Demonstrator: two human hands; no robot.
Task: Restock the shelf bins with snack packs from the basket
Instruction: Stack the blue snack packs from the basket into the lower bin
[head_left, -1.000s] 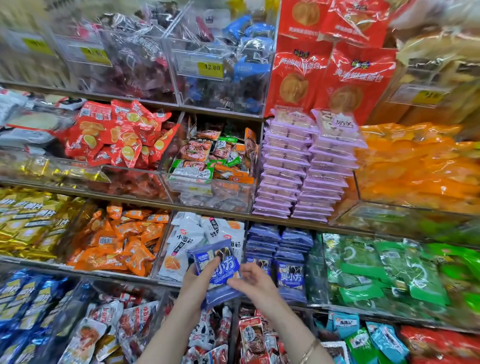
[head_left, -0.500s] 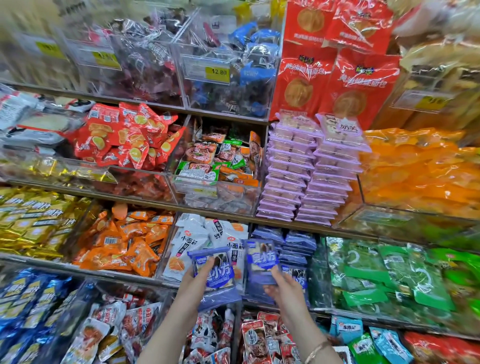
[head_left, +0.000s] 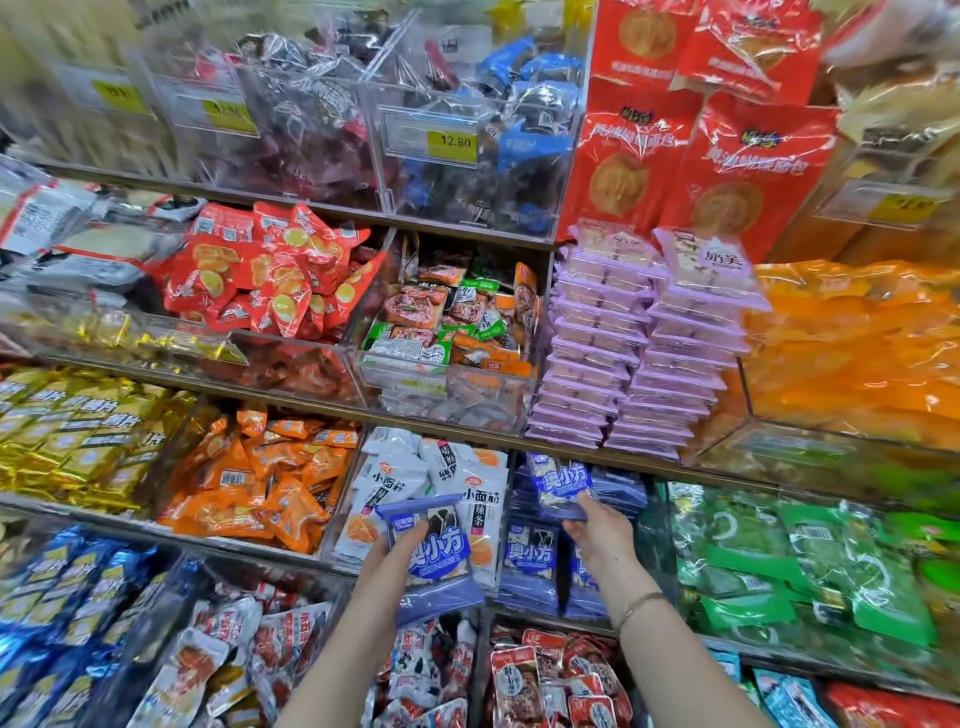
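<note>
Single blue snack pack (head_left: 561, 480): held upright at top of the blue-pack bin (head_left: 650, 540), over the packs already in it; contact w/ those packs can't be told. R hand (head_left: 600, 532): fingers curled, pinching the pack's lower edge; bracelet (head_left: 640, 605) on wrist. L hand (head_left: 387, 564): just left of the bin, curled round a small stack of blue packs (head_left: 439, 558), thumb on the front face; the stack sits in front of the white packs (head_left: 395, 480). Left of bin, beyond the white packs: orange packs (head_left: 260, 486). Right of bin: green packs (head_left: 769, 551). Above bin: purple packs (head_left: 623, 358), two stacks. Below bin: red-and-white packs (head_left: 540, 675).
</note>
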